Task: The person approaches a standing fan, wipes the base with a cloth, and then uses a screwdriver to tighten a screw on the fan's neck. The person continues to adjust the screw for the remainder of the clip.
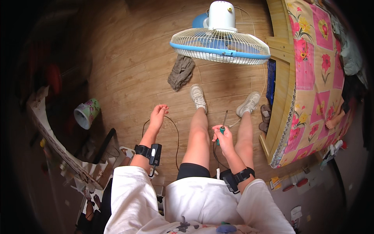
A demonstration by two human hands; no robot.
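My right hand [223, 138] is shut on a screwdriver [221, 132] with a green handle, its metal shaft pointing up. My left hand [157, 115] is to the left of my legs, fingertips curled together; whatever they may hold is too small to make out. Ahead of both hands is a white and blue electric fan [220, 50], its cage facing the floor and its white motor housing [221, 15] on top. A crumpled grey-brown cloth [180, 74] lies on the floor [128, 78] beyond my feet, and dark cables run near both hands.
At my right is a wooden bed [278, 48] with pink flowered bedding [307, 97]; another person's foot [331, 123] rests on it. Sandals [265, 113] and a blue crate [270, 80] sit beside it. At left are a flowered bin [87, 113] and a pale curved edge [46, 121].
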